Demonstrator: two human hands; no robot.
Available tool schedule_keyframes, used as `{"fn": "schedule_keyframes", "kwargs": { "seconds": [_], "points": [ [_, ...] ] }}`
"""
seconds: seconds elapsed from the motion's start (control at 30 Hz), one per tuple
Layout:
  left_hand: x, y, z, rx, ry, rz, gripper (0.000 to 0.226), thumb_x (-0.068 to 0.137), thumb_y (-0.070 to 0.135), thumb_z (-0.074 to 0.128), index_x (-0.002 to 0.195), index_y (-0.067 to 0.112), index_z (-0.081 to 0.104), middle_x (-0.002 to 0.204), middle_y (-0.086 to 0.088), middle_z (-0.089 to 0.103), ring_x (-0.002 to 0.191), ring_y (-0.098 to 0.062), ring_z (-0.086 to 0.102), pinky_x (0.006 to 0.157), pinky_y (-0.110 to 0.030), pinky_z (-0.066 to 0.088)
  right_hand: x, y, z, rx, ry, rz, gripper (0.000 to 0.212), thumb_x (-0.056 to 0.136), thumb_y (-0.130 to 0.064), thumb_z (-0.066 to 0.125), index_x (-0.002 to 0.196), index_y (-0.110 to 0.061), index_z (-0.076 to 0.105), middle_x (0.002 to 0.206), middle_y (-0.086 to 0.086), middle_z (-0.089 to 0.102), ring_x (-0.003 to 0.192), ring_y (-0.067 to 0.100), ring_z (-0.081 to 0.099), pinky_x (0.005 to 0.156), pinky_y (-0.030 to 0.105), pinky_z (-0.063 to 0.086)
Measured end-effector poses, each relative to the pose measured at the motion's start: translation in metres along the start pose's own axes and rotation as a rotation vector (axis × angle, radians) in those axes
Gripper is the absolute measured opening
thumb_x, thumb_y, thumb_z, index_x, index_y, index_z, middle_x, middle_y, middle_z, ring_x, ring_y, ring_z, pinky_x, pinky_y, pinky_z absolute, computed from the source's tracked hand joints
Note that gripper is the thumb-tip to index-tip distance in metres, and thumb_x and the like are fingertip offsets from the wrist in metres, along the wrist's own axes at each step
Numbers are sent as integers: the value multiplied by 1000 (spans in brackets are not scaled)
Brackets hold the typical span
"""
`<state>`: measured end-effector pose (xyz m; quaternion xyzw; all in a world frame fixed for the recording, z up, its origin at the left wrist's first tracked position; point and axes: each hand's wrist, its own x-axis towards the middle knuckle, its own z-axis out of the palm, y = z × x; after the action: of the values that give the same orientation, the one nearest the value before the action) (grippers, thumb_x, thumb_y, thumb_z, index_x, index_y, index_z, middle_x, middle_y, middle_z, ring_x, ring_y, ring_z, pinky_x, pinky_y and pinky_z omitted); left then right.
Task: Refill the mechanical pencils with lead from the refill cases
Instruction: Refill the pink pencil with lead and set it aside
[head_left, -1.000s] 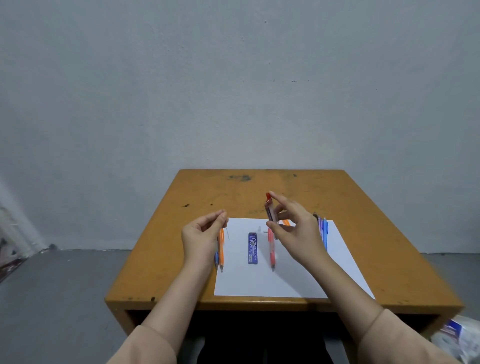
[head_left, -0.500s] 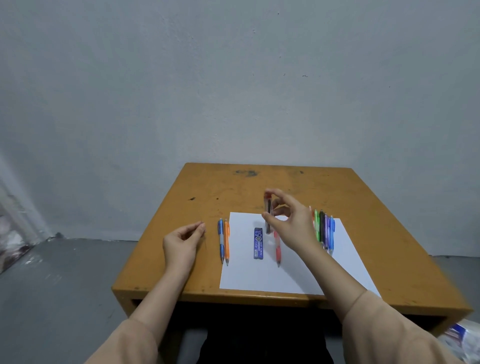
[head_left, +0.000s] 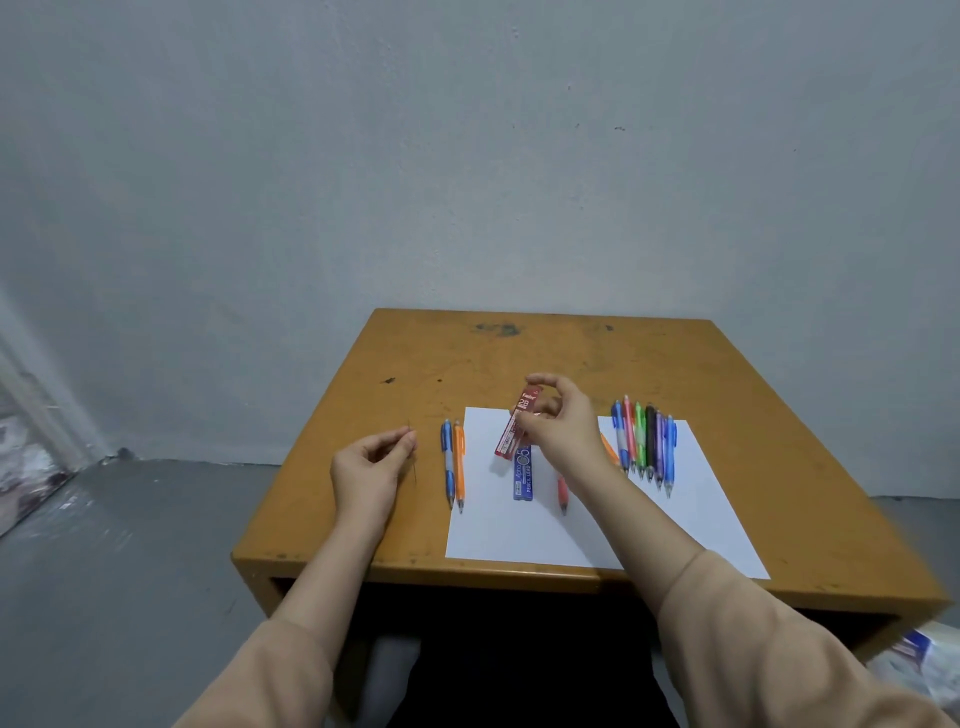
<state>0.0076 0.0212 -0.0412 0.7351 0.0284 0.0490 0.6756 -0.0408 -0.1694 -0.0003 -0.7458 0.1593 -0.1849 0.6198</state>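
Observation:
My right hand (head_left: 563, 431) holds a red lead refill case (head_left: 515, 427) tilted above the white paper (head_left: 675, 519). Left of the paper, my left hand (head_left: 370, 467) pinches thin dark leads (head_left: 414, 457) between thumb and forefinger. A blue refill case (head_left: 522, 474) lies flat on the paper under the red one. A blue and an orange mechanical pencil (head_left: 453, 462) lie side by side at the paper's left edge. A red pencil (head_left: 562, 493) shows partly below my right wrist. Several coloured pencils (head_left: 644, 441) lie in a row at the right.
The paper lies on a small orange-brown wooden table (head_left: 519, 353) standing against a grey wall. A grey floor runs to the left. A plastic bag (head_left: 919, 660) sits at the lower right, beside the table.
My left hand moved left, off the paper, and now pinches leads. My right hand tilted the red case and lowered it a little. The view shifted, showing the pencil row on the right.

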Motion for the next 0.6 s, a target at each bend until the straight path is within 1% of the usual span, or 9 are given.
{"fn": "schedule_keyframes", "kwargs": {
  "seconds": [0.03,0.1,0.17,0.2,0.33,0.37,0.43,0.5,0.6],
  "points": [
    [0,0,0,3,2,6,17,82,20,73,98,15,73,93,5,69,92,-7,62,83,-23,51,0,0,1,-23,-23,13,42,85,4,63,121,-14,54,72,1,58,74,17,66,74,46,59],
    [-1,1,1,17,8,19,20,82,19,72,101,13,72,91,8,67,87,2,57,73,-13,44,0,0,3,-84,-79,44,44,86,2,64,125,-13,53,80,6,63,78,17,68,70,37,60],
    [0,0,1,26,11,25,21,82,20,72,101,12,72,92,8,66,85,3,55,71,-12,41,1,1,5,-170,-135,70,45,86,0,64,127,-15,53,91,9,65,80,16,68,64,26,59],
    [0,0,1,30,12,23,21,82,20,72,101,12,72,92,8,66,85,3,55,71,-12,41,1,2,5,-220,-163,73,45,87,0,63,128,-16,53,93,7,65,80,15,68,64,24,58],
    [0,-2,1,23,10,19,19,81,19,73,100,13,72,89,10,66,88,2,57,72,-13,41,2,5,6,-363,-234,66,45,89,-3,61,130,-20,52,94,-5,59,91,15,65,75,27,57],
    [0,-2,1,16,9,20,19,81,18,73,99,13,72,89,9,67,90,0,58,73,-14,42,3,6,6,-388,-239,68,45,90,-4,60,131,-20,52,98,-5,59,94,16,64,79,30,57],
    [0,-2,1,8,8,24,19,81,18,74,99,13,73,90,8,68,92,-2,59,73,-13,43,4,7,7,-448,-250,66,45,89,-4,60,131,-19,52,112,-1,62,101,17,62,87,34,54],
    [-1,-2,1,7,10,29,20,81,17,73,100,12,72,89,9,67,90,0,58,71,-12,42,5,7,10,-521,-276,48,45,90,-3,58,132,-17,52,121,2,61,105,16,60,86,29,53],
    [-2,-1,2,11,17,39,20,82,17,72,101,12,72,87,12,65,85,5,55,68,-9,39,6,6,14,-635,-313,4,47,91,0,54,135,-15,50,128,3,58,112,16,56,80,21,47]
  ]
}}
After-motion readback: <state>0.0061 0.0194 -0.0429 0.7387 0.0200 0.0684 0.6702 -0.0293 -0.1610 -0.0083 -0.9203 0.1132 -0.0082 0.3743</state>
